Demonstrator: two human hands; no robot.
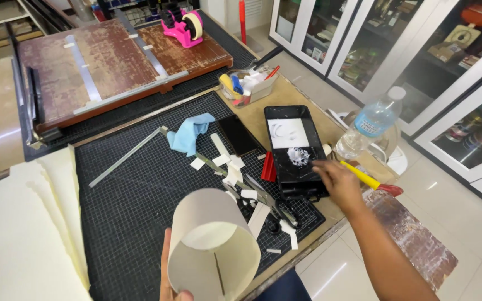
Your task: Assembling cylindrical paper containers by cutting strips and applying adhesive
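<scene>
A low worktable stands on a pale tiled floor beside white glass-door cabinets [447, 72], and most of its top is covered by a black gridded cutting mat [135, 206]. At the far end sits a worn wooden board paper cutter [112, 67] with a pink tape dispenser [182, 25] on its corner. A stack of cream paper sheets [23, 234] lies at the near left edge, within easy reach of the mat.

The left hand [168, 281] is low in the view, fingers wrapped around the near rim of a cream paper cylinder [213, 245]. The cylinder is tilted so that its open end faces the camera and its inner seam shows as a dark line (a grip from below like this leaves the curved wall free rather than pressed flat). Only part of the hand shows, but it is plainly closed on the rim.

The right hand [338, 184] reaches out to the black tray [294, 150], which holds a white pool of what looks like glue and a crumpled white blob. The fingers are bent over the tray's near right edge; whether they pinch anything I cannot tell. A yellow-handled brush [366, 178] lies just beside that hand, its red end pointing away.

Between the hands the mat carries small white paper offcuts [232, 167], a metal ruler [124, 159], a blue cloth [191, 131], a dark phone [238, 134] and scissors [269, 203]. A clear water bottle [372, 125] stands right of the tray, and a small box of odds and ends [246, 86] sits beyond it.
</scene>
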